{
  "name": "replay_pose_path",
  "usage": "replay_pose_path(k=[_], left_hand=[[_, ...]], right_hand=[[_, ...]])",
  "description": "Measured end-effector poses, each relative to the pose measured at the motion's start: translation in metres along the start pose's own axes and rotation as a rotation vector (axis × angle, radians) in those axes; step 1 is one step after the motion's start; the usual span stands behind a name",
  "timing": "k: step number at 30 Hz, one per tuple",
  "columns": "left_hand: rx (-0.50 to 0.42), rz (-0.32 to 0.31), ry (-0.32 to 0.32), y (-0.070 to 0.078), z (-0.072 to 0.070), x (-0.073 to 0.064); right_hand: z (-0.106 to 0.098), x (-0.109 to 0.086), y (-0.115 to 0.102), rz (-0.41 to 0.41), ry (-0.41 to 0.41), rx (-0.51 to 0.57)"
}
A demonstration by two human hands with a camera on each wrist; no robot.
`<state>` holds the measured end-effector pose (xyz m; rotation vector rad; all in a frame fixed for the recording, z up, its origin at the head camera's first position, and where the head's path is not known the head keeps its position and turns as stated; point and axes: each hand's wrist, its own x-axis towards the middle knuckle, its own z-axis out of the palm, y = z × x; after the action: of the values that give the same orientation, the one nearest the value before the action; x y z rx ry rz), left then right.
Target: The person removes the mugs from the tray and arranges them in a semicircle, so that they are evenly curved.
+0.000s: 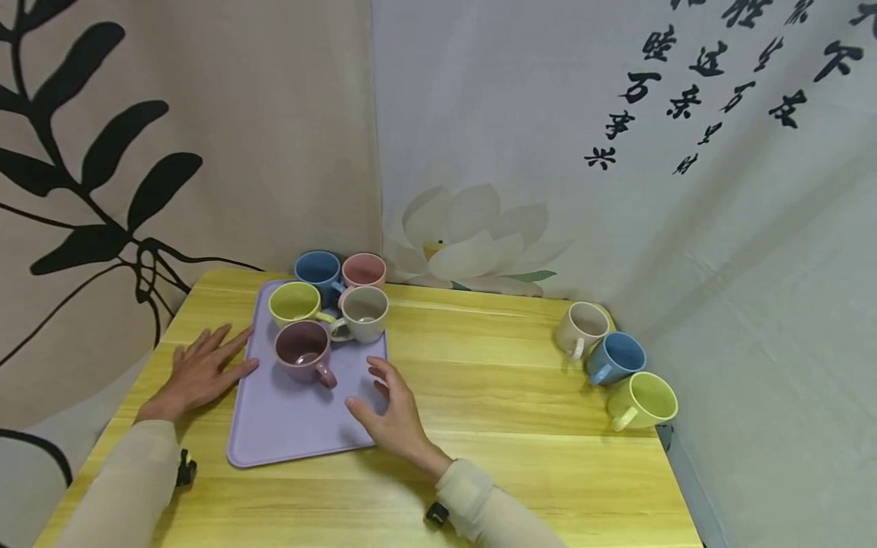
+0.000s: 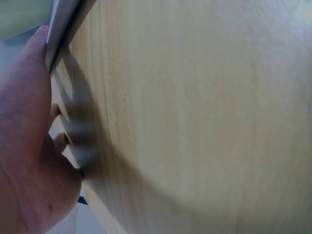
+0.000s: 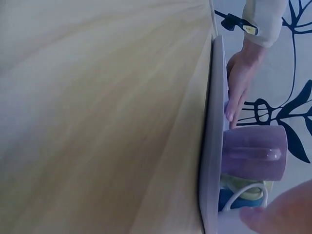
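Note:
A lilac tray (image 1: 294, 426) lies on the left of the table in the head view. At its far end stand a blue mug (image 1: 317, 268), a pink mug (image 1: 363, 269), a yellow-green mug (image 1: 293, 303) and a grey mug (image 1: 365, 313). Nearer me on the tray is a mauve mug (image 1: 302, 356), its handle towards the lower right. My left hand (image 1: 202, 373) rests spread on the table, fingertips against the tray's left edge. Over the tray's right edge, my right hand (image 1: 397, 418) hovers with loosely bent fingers, holding nothing, apart from the mauve mug (image 3: 256, 152).
Along the table's right edge stand a beige mug (image 1: 581, 331), a second blue mug (image 1: 615, 358) and a second yellow-green mug (image 1: 642, 399). The wooden table (image 1: 493, 365) meets a printed cloth backdrop (image 1: 479, 152) at the back and right.

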<state>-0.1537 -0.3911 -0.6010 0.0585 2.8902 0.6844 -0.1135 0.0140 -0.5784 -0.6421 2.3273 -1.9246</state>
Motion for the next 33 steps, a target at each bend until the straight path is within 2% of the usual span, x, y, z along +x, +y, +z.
replay_pose_path(k=[10, 16, 20, 28, 33], left_hand=[[-0.013, 0.004, 0.011, -0.002, 0.0, 0.001], [-0.016, 0.003, 0.011, -0.004, 0.002, 0.002], [-0.017, 0.01, 0.019, -0.005, 0.003, 0.002], [-0.001, 0.017, 0.026, -0.004, 0.002, 0.001], [0.001, 0.025, 0.029, -0.002, 0.001, -0.001]], right_hand=[[0.02, 0.013, 0.001, -0.04, -0.081, -0.039], [0.033, 0.023, 0.001, -0.007, -0.109, -0.028], [0.039, 0.029, 0.0, 0.034, -0.12, 0.018], [0.051, 0.038, -0.001, 0.098, -0.108, 0.19], [0.052, 0.041, 0.001, 0.113, -0.085, 0.191]])
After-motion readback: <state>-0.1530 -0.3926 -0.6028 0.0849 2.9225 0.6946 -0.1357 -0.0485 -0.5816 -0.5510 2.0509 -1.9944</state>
